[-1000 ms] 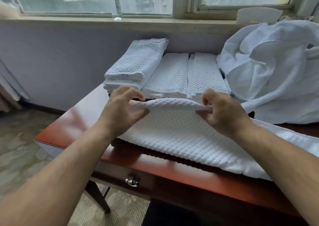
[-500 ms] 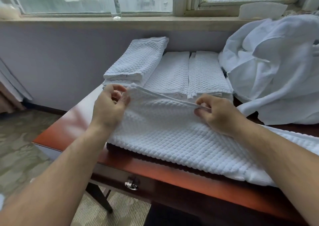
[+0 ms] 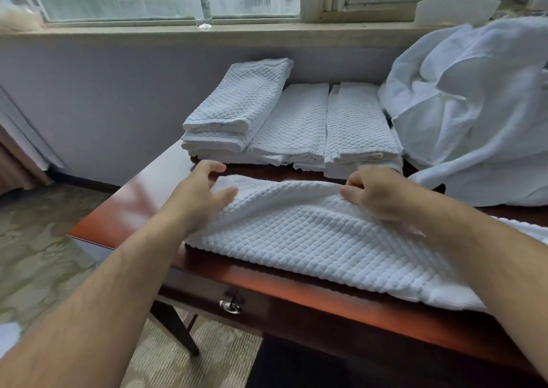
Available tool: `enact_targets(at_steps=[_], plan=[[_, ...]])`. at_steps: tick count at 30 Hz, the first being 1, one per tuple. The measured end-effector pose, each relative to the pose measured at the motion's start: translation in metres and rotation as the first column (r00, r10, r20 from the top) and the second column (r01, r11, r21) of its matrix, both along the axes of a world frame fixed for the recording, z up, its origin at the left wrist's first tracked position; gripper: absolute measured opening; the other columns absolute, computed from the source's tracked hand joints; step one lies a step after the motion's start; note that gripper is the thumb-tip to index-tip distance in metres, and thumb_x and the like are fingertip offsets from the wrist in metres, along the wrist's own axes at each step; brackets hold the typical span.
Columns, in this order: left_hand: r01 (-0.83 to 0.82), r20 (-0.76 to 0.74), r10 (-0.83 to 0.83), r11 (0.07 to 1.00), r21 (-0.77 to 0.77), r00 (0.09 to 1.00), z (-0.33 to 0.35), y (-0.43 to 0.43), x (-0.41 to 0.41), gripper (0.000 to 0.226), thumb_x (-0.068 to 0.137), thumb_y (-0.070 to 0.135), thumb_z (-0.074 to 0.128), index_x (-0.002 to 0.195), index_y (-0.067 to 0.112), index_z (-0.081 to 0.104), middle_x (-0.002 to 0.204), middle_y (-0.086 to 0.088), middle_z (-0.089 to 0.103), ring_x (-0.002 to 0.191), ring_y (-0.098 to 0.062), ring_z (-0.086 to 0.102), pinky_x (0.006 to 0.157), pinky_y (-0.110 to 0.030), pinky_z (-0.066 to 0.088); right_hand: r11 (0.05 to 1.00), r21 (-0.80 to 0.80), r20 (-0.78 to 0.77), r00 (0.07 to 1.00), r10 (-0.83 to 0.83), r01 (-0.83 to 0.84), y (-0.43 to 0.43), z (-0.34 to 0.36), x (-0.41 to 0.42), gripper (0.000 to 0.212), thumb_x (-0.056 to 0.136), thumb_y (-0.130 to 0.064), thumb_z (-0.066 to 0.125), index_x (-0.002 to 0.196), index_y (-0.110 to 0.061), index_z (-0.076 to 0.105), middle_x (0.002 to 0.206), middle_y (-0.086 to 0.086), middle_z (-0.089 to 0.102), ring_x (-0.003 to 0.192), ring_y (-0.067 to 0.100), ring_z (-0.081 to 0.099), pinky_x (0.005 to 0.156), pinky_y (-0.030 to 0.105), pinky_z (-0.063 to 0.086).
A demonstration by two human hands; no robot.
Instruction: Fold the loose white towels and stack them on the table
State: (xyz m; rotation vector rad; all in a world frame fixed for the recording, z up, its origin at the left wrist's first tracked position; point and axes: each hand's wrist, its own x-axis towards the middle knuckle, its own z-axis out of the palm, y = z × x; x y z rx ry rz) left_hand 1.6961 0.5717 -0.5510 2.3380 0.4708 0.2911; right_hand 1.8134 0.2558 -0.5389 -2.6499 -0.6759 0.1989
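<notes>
A white waffle-weave towel [image 3: 311, 239] lies across the front of the reddish-brown table [image 3: 124, 209], folded lengthwise. My left hand [image 3: 201, 194] grips its far left corner, thumb on top and fingers curled over the edge. My right hand [image 3: 376, 192] pinches the far folded edge toward the right. Behind them, folded white towels sit in stacks: a taller stack [image 3: 237, 108] at the left and two lower stacks [image 3: 296, 120] [image 3: 358, 123] beside it.
A heap of loose white linen [image 3: 474, 105] fills the table's back right. A clear bottle [image 3: 204, 2] stands on the window sill. The table has a drawer with a metal pull [image 3: 229, 306]. Patterned carpet lies at the left.
Both hands shifted the towel's far edge forward and back; the edge now sits raised in a soft hump a little nearer the folded stacks, with my left thumb on top.
</notes>
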Motion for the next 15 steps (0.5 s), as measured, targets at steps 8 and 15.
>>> enact_targets(at_steps=[8, 15], plan=[[-0.087, -0.099, 0.117, 0.961, 0.263, 0.988, -0.009, -0.002, -0.001, 0.044, 0.097, 0.039, 0.062, 0.134, 0.028, 0.041, 0.115, -0.008, 0.064, 0.1, -0.028, 0.06, 0.077, -0.037, 0.04, 0.989, -0.15, 0.199, 0.98, 0.014, 0.016, 0.0, -0.004, -0.005, 0.039, 0.092, -0.068, 0.054, 0.08, -0.03, 0.057, 0.077, -0.014, 0.061, 0.076, 0.007, 0.057, 0.065, 0.031, 0.046], [0.074, -0.055, -0.051, 0.81, 0.581, 0.997, -0.002, -0.045, -0.01, 0.049, 0.098, 0.046, 0.052, 0.144, 0.033, 0.043, 0.146, -0.002, 0.041, 0.134, -0.026, 0.034, 0.108, -0.045, 0.032, 0.987, -0.158, 0.201, 0.98, -0.009, 0.041, -0.015, 0.0, -0.016, 0.039, 0.092, -0.065, 0.055, 0.078, -0.029, 0.054, 0.078, -0.012, 0.059, 0.071, 0.005, 0.053, 0.059, 0.029, 0.038]])
